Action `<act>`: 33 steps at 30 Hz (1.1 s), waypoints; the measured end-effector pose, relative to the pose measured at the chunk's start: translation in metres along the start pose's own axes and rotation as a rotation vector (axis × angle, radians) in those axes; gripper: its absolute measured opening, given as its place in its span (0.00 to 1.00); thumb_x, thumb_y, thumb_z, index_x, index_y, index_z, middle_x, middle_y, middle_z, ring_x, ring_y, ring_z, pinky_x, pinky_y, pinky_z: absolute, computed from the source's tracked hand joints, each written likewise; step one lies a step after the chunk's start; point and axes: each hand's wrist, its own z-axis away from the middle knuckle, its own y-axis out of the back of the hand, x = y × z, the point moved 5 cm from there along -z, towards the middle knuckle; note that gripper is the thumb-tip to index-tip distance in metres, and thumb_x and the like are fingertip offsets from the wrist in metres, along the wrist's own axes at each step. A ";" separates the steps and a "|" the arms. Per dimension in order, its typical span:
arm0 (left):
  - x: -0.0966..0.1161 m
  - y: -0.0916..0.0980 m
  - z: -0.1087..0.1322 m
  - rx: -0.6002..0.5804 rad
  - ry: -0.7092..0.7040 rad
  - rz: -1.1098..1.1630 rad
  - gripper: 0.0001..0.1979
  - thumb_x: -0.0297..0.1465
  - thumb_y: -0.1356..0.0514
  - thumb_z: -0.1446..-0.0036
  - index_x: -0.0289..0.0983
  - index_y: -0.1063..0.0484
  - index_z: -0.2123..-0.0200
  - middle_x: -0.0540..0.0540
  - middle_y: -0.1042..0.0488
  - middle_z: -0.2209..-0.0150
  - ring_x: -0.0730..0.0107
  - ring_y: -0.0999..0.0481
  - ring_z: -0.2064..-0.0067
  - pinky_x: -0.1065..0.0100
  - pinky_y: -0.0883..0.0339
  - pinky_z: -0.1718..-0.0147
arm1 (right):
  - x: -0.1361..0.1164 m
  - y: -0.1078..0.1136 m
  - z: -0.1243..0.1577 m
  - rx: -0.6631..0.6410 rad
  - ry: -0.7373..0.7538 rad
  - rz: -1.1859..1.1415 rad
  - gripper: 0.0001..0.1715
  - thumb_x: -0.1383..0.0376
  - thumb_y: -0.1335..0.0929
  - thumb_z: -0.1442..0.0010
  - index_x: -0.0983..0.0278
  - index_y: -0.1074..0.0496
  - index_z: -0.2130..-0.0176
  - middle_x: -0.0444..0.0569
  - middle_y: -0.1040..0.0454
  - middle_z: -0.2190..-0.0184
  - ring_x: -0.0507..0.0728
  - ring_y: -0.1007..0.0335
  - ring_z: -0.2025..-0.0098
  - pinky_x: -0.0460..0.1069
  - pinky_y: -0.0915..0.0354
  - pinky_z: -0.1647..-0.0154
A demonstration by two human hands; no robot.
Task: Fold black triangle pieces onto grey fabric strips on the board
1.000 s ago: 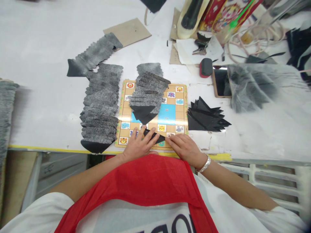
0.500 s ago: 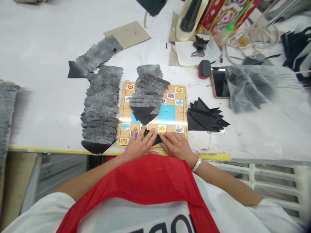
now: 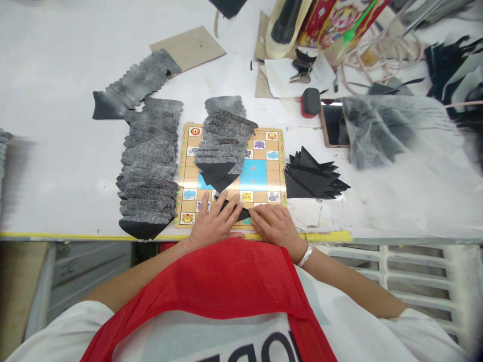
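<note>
Pressing palm-down on the black piece (image 3: 242, 214) on the game board (image 3: 270, 173): left hand (image 3: 214, 227) splayed wide, right hand (image 3: 276, 227) flat.

A workshop bench, this: white worktable (image 3: 56, 60), near edge taped yellow. Rows of cut grey felt pieces (image 3: 149, 166) and a pile of black triangles (image 3: 311, 176) lie along it.

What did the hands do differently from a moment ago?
The right hand slid left along the black fabric piece, closer to the left hand, covering more of it. The left hand stayed pressed flat on it. The grey stacks, the game board and the black triangles stayed put.
</note>
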 end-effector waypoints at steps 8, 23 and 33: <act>0.011 -0.019 -0.007 -0.056 -0.090 0.103 0.35 0.51 0.56 0.40 0.29 0.38 0.42 0.36 0.39 0.40 0.54 0.40 0.39 0.55 0.49 0.42 | 0.018 0.009 0.007 0.028 -0.271 -0.374 0.20 0.72 0.41 0.38 0.67 0.36 0.47 0.57 0.31 0.53 0.58 0.38 0.50 0.55 0.37 0.49; 0.010 -0.020 -0.005 -0.069 -0.074 0.181 0.34 0.51 0.52 0.41 0.30 0.39 0.41 0.35 0.40 0.40 0.51 0.44 0.38 0.52 0.52 0.41 | 0.017 0.008 0.007 0.040 -0.253 -0.307 0.15 0.70 0.38 0.38 0.66 0.31 0.52 0.55 0.29 0.56 0.58 0.35 0.54 0.55 0.37 0.51; 0.007 -0.010 -0.003 0.043 -0.114 0.266 0.23 0.45 0.49 0.40 0.32 0.30 0.53 0.32 0.39 0.41 0.52 0.40 0.40 0.49 0.51 0.41 | 0.015 0.010 -0.008 -0.098 0.046 -0.041 0.11 0.67 0.38 0.37 0.67 0.29 0.57 0.52 0.27 0.61 0.56 0.37 0.62 0.51 0.40 0.60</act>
